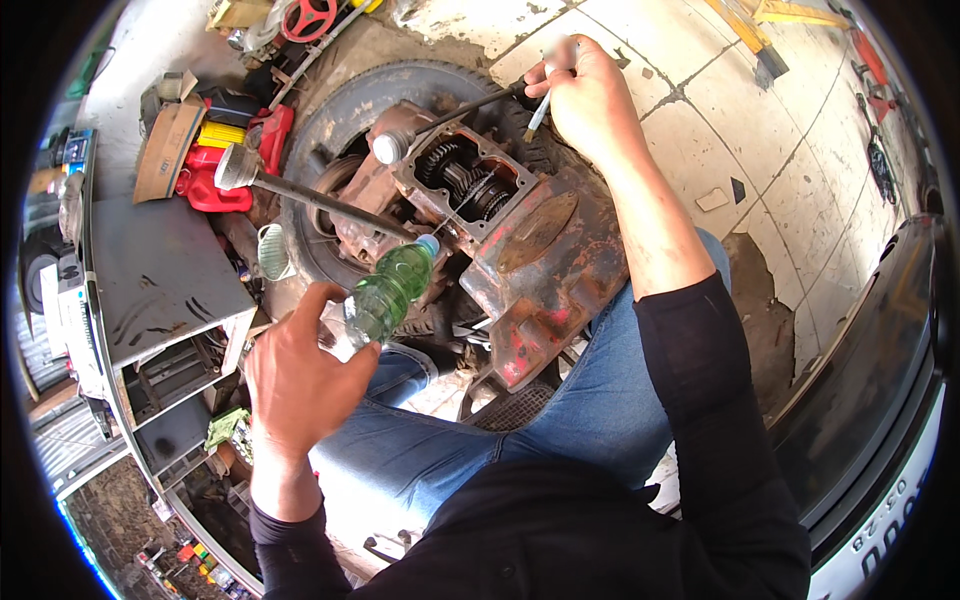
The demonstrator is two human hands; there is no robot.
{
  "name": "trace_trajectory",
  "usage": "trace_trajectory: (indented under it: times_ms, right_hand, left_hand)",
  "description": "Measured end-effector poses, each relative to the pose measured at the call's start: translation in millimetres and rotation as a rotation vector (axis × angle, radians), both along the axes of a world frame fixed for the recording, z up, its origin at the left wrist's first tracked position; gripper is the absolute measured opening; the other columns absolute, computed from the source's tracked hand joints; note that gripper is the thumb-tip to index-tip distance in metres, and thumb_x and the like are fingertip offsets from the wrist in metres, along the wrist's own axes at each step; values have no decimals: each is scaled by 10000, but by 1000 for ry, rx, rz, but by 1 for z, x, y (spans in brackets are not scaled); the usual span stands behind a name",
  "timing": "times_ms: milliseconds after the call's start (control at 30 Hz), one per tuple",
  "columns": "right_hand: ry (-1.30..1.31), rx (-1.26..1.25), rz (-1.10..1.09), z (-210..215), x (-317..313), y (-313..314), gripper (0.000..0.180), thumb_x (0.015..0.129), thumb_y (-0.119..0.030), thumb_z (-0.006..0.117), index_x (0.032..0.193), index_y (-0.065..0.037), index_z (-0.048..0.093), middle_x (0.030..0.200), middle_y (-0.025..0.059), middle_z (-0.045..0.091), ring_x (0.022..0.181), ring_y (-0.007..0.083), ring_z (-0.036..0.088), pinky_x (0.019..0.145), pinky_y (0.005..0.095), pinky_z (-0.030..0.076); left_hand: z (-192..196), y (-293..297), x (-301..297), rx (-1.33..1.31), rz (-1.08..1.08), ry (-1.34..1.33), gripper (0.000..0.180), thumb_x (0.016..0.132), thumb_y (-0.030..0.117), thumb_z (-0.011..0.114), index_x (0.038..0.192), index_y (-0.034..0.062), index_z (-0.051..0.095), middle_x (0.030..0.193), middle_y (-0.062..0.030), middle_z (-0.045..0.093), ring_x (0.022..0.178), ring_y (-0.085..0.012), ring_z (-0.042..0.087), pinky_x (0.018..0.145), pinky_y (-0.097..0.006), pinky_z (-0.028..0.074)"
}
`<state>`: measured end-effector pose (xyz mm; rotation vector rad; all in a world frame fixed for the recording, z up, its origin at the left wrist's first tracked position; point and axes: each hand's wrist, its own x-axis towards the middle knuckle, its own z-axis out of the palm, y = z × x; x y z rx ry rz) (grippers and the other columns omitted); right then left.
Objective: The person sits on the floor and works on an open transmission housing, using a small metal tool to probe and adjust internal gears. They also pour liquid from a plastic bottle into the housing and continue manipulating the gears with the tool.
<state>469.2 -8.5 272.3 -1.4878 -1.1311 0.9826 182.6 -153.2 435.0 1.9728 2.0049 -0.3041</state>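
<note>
My left hand (305,365) is closed around a green clear plastic bottle (392,285), tilted with its pale blue cap toward the open gearbox (530,270). A thin bright streak runs from the cap toward the metal gears (465,175) in the housing's square opening; I cannot tell for sure that it is liquid. Above the far right side of the gearbox, my right hand (585,100) grips a small paintbrush (538,118), bristles pointing down. The casing is rusty, with worn red paint, and sits between my knees against a tyre (350,100).
Two levers with round knobs, one long (330,205) and one short (395,146), stick out around the gearbox. A red jug (215,185) and a cardboard piece (168,150) lie left, beside a grey metal cabinet (165,270). A dark vehicle panel (865,370) borders the right.
</note>
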Motion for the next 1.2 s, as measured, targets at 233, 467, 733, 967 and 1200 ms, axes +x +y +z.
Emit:
trace_trajectory:
  times_ms: [233,467,733,967,1200]
  right_hand:
    - [3,19,2,0,1,0,58,1028,-23,462,1045,-27,518,933,115,752,865,207,737,764,362,569]
    - [-16,43,-15,-2,3,2,71,1018,-12,458,1031,-7,527,915,122,747,892,226,739,780,376,567]
    - [-58,47,-24,-3,2,1,87,1034,-43,465,1050,6,535,922,124,757,876,228,746,758,376,573]
    - [-51,56,-31,-2,1,2,104,1039,-51,464,1057,15,542,905,126,761,854,241,749,746,385,575]
    - [-41,41,-29,1,4,0,86,1027,-36,465,1043,7,538,903,127,761,870,238,751,747,383,576]
  left_hand:
    - [19,26,-10,9,-171,-18,565,837,320,801,1352,137,658,894,-205,708,873,-388,706,799,-480,531]
    - [34,40,7,-109,-105,42,571,817,289,800,1338,87,683,1068,-239,737,892,-381,704,858,-449,520]
    - [40,41,14,-67,-220,146,527,817,271,781,1313,110,707,1031,-205,712,983,-412,681,873,-481,519]
    - [45,35,17,10,-312,177,522,806,254,784,1306,120,714,953,-199,684,928,-417,672,823,-494,513]
    - [41,30,27,5,-300,164,504,814,249,788,1296,120,715,931,-185,674,893,-408,675,791,-491,521]
